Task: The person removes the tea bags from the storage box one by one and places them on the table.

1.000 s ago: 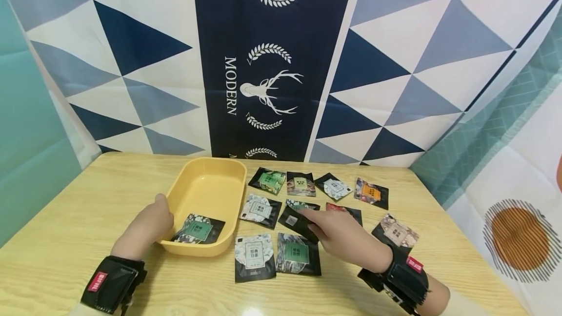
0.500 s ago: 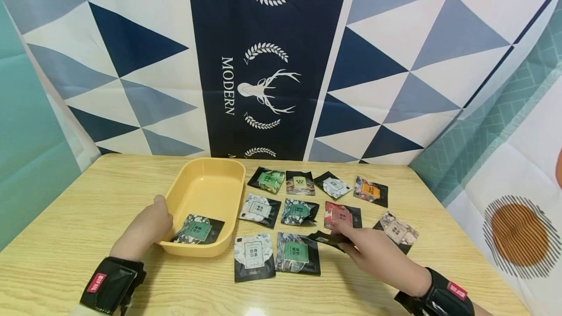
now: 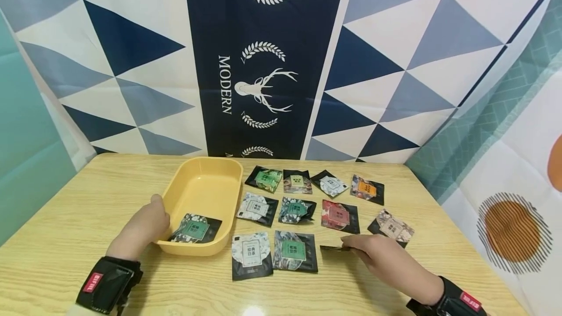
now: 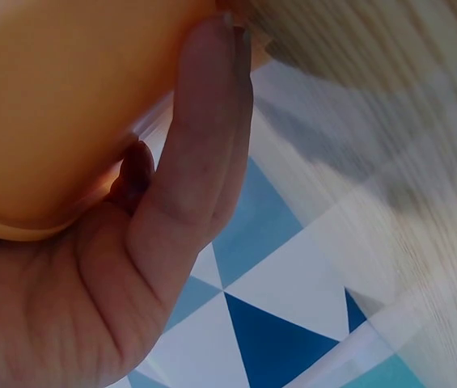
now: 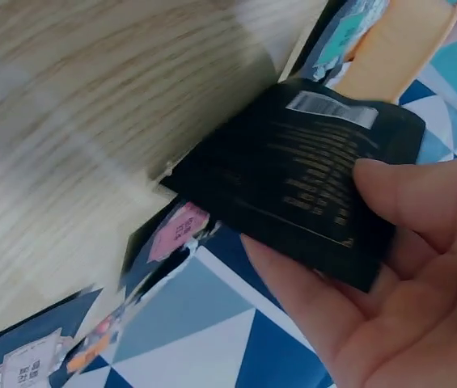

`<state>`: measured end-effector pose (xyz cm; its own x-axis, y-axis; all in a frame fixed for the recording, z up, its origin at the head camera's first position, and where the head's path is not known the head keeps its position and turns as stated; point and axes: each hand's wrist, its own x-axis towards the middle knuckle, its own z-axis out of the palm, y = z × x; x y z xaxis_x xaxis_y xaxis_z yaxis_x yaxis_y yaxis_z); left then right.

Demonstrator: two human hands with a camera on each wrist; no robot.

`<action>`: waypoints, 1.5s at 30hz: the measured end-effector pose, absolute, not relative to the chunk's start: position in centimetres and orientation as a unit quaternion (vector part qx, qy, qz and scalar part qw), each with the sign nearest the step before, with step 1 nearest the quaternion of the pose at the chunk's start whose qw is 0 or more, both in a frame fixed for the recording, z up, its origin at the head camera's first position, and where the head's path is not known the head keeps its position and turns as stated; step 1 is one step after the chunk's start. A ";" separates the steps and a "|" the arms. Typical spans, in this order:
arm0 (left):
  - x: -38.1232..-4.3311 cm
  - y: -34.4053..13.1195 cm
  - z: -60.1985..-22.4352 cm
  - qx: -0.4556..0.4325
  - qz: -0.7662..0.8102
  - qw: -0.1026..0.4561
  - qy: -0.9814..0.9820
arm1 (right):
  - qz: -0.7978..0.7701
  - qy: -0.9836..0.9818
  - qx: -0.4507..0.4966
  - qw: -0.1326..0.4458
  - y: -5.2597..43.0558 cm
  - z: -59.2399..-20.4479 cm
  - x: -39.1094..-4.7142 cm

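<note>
My left hand (image 3: 142, 226) grips the left wall of a yellow plastic tray (image 3: 239, 174). The left wrist view shows its fingers (image 4: 200, 121) along the tray's outer side (image 4: 58, 89). One sachet (image 3: 195, 228) with a green label lies in the tray's near end. Above the table my right hand (image 3: 386, 260) pinches a black tea sachet (image 5: 293, 174) between thumb and fingers. From the head it appears nearly edge-on; its printed back with a barcode faces the right wrist camera. Left of that hand lie a green-labelled sachet (image 3: 295, 251) and a white-labelled one (image 3: 252, 256).
Several more sachets lie in loose rows on the wooden table (image 3: 189, 286), among them a red one (image 3: 340, 215), an orange one (image 3: 368, 189) and a beige one (image 3: 391, 226). A patterned cloth (image 3: 259, 87) hangs behind the table's back edge.
My right hand has moved right and toward the table's front with the black sachet, uncovering the green and red sachets beneath. The left hand has stayed on the tray.
</note>
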<state>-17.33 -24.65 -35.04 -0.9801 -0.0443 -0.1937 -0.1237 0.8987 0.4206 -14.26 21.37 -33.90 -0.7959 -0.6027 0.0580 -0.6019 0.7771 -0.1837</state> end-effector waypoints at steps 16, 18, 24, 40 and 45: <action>-17.4 -24.8 -35.0 -0.045 0.220 0.098 0.969 | -0.109 0.919 -0.374 0.057 21.4 -35.5 -14.2; -17.4 -24.8 -35.0 -0.046 0.221 0.097 0.969 | -0.100 0.921 -0.372 0.062 21.3 -35.4 -14.2; -17.3 -24.8 -35.1 -0.048 0.227 0.093 0.968 | -0.075 0.919 -0.383 0.052 20.9 -35.2 -14.2; -17.3 -24.7 -35.1 -0.048 0.230 0.083 0.969 | -0.096 0.899 -0.427 -0.036 13.5 -31.3 -15.5; -17.2 -24.6 -35.2 -0.042 0.214 0.077 0.973 | -0.122 0.861 -0.485 -0.094 9.8 -31.5 -16.4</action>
<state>-17.21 -24.63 -35.17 -0.9846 -0.0489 -0.1679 -0.1147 0.9052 0.4092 -16.43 9.78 -31.54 -0.5120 -0.8120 0.2803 -0.8579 0.4997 -0.1194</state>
